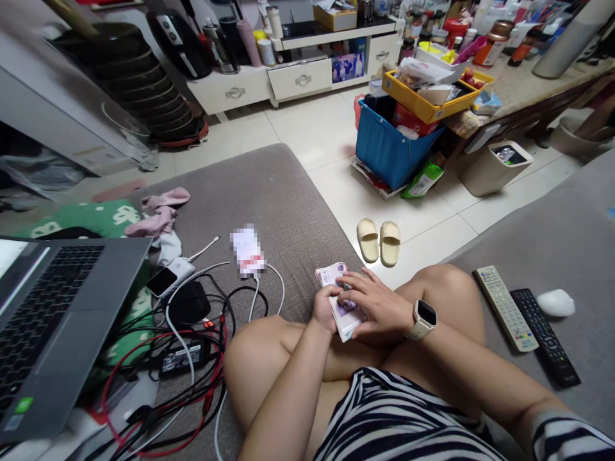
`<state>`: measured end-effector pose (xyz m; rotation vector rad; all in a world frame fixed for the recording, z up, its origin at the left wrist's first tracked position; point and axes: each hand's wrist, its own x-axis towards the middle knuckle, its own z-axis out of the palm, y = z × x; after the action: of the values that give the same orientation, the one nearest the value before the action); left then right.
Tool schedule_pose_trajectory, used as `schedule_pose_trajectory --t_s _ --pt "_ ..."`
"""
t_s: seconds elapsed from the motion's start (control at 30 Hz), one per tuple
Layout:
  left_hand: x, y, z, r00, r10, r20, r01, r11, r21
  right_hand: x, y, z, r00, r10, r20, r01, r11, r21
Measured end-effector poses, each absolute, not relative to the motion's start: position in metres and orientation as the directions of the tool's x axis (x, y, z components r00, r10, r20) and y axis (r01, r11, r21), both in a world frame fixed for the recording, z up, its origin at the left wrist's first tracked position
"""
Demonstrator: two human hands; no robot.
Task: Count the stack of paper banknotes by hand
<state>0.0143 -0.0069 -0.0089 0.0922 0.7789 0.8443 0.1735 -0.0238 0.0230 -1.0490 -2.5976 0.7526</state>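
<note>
A stack of banknotes [335, 274], purple and white on top, lies over my crossed legs. My left hand [327, 308] grips its left side, the thumb resting on the top note. Across the upper face of the stack lies my right hand [377, 301], fingers stretched out and slightly apart. A smartwatch [425, 315] with a pale strap is on my right wrist. The far end of the stack shows beyond my fingers; its middle is partly covered by them.
On the grey couch at left are a laptop [67, 307], tangled cables [206, 384] and a blurred-out phone-like item [247, 251]. To my right lie a beige remote [505, 308], a black remote [545, 336] and a white mouse [556, 303]. Slippers [369, 241] and a blue bin [391, 147] stand on the floor.
</note>
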Motion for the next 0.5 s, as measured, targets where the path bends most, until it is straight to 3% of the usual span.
schedule_pose_trajectory --t_s 0.17,0.5 --pt "0.014 -0.007 -0.008 0.416 0.705 -0.575 -0.69 0.657 0.305 0.171 -0.024 0.025 -0.715 0.698 0.029 0.581 0.617 -0.531" --pt "0.011 -0.006 -0.008 0.374 0.748 -0.548 -0.719 0.607 0.338 0.164 -0.028 0.017 -0.717 0.696 0.027 0.588 0.626 -0.512"
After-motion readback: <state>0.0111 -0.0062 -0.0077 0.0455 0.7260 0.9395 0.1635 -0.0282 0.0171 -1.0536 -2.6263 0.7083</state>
